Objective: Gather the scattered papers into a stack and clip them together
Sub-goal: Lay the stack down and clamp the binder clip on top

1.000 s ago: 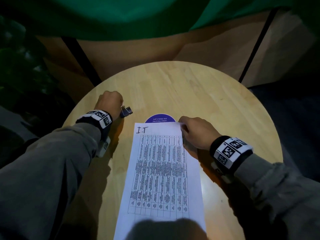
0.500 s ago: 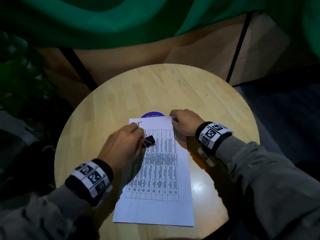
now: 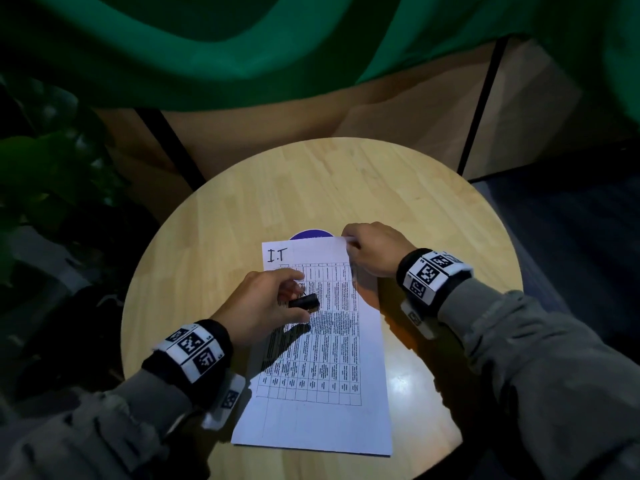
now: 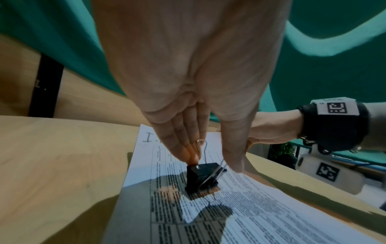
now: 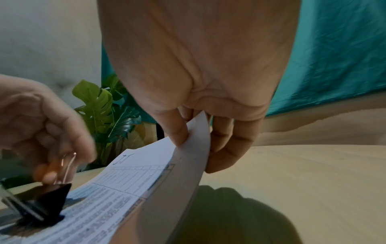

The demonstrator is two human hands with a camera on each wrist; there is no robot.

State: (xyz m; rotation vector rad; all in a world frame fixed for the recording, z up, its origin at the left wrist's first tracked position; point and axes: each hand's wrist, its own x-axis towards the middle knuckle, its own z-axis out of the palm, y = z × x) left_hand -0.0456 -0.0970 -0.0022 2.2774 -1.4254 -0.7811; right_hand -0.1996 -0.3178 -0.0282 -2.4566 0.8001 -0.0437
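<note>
The papers (image 3: 325, 341) lie as one stack on the round wooden tabletop (image 3: 311, 188), lengthwise toward the person, printed table upward and "I.T" handwritten at the far left corner. The left hand (image 3: 266, 306) holds a black binder clip (image 3: 304, 301) by its wire handles over the upper middle of the top sheet; the clip seems to touch the paper, though the wrist view is blurred. The right hand (image 3: 374, 251) pinches the far right corner, thumb on top, lifting it off the tabletop. A purple round sticker (image 3: 311, 234) peeks from under the far edge.
</note>
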